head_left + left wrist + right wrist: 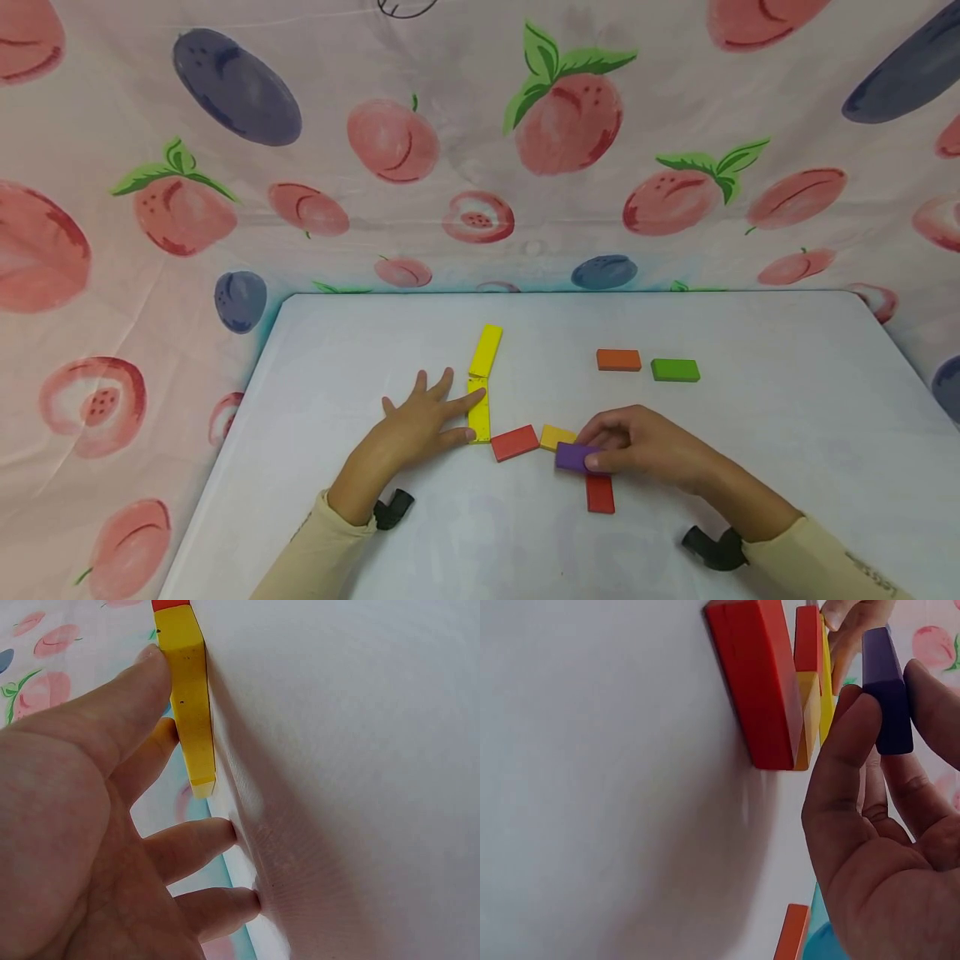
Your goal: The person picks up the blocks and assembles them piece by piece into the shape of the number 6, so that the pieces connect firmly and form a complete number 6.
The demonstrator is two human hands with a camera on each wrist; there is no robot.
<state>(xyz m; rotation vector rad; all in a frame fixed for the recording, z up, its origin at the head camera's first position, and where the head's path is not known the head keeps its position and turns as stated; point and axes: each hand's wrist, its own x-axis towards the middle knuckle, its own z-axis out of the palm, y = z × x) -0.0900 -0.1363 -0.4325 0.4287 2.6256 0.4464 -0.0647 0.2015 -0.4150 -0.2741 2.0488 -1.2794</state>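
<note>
The left hand (420,421), fingers spread, touches the nearer yellow block (481,422) with thumb and forefinger; a farther yellow block (487,350) stands end to end with it. Apart from it, the right hand (648,450) pinches a purple block (572,457) between thumb and fingers, raised above the white worktop (360,342), beside an amber block (557,437). An orange block (618,360) and a green block (675,371) lie farther back
</note>
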